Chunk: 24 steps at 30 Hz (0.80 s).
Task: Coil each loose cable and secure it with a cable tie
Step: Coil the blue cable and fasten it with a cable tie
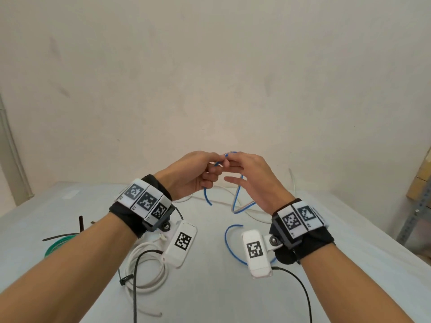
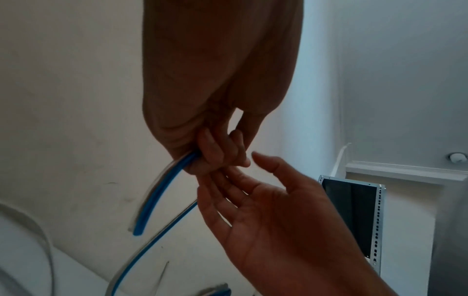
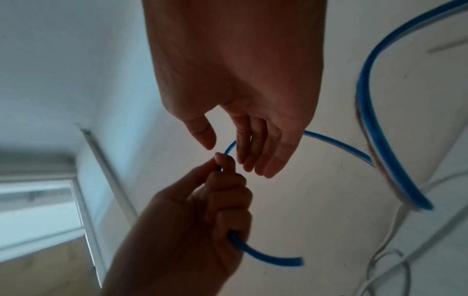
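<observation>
While one thick white cable coil is lying tied near the tabletop's front edge, we are only beginning the thin blue cable, our left hand pinching it, our right hand spread beside.

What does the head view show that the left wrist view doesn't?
Only the head view shows the white coil already bound with a black tie, and the green cable on the table. Only the left wrist view shows a perforated metal rack. Both show the left hand gripping the blue cable, with the right hand open beside it.
</observation>
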Tool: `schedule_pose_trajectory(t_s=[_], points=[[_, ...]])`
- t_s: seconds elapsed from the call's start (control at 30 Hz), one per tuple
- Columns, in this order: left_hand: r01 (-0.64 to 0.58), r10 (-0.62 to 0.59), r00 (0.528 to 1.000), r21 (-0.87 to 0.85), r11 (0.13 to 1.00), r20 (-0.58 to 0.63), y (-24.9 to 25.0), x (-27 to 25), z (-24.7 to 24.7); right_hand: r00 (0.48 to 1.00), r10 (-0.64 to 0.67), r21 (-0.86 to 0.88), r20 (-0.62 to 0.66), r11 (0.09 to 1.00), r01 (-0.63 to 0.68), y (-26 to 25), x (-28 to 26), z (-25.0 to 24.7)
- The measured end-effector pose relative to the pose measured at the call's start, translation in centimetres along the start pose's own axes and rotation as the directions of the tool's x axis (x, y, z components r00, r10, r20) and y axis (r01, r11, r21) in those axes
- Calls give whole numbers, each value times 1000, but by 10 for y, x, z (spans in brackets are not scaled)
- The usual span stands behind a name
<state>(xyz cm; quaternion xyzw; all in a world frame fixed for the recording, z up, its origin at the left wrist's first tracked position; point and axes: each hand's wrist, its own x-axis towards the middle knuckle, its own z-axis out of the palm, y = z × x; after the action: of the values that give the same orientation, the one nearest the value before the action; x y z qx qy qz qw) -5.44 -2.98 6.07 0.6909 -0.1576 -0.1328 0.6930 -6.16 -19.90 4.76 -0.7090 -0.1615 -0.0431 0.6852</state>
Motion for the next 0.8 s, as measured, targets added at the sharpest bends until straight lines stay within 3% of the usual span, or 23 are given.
schedule_pose_trajectory(t_s=[0.1, 0.2, 0.23, 0.27, 0.33, 0.4, 0.47, 0.53, 0.6, 0.8], points=[[-22, 22, 1000, -15, 1000, 6, -6, 0, -2, 993, 108, 137, -40, 985, -102, -6, -3, -1], [-47, 47, 999, -49, 998, 2, -11, -2, -3, 978, 145, 10, -152, 989, -146, -4, 2, -4], [-61, 61, 998, -71, 996, -11, -12, -2, -4, 969, 110, -116, -219, 984, -138, 1, 3, -6], [-78, 76, 997, -101, 992, -27, -12, -2, -6, 961, 37, -311, -274, 942, -124, 5, 4, -9], [-118, 110, 992, -170, 978, -61, -11, -2, -10, 971, -56, -696, -232, 707, -126, 17, 3, -15], [-176, 160, 983, -225, 958, -91, -11, -1, -14, 985, 149, -851, -89, 502, -153, 28, -3, -16], [-232, 207, 971, -250, 940, -120, -12, 1, -18, 924, 378, -892, 51, 433, -128, 39, -8, -14], [-262, 239, 963, -242, 934, -122, -15, 5, -21, 914, 377, -887, 150, 460, -44, 43, -10, -11], [-278, 264, 960, -190, 942, -98, -22, 8, -23, 953, 240, -859, 186, 511, 39, 39, -8, -8], [-302, 313, 950, 230, 925, -11, -45, 9, -31, 979, -53, -671, 196, 721, 173, 16, 1, -7]])
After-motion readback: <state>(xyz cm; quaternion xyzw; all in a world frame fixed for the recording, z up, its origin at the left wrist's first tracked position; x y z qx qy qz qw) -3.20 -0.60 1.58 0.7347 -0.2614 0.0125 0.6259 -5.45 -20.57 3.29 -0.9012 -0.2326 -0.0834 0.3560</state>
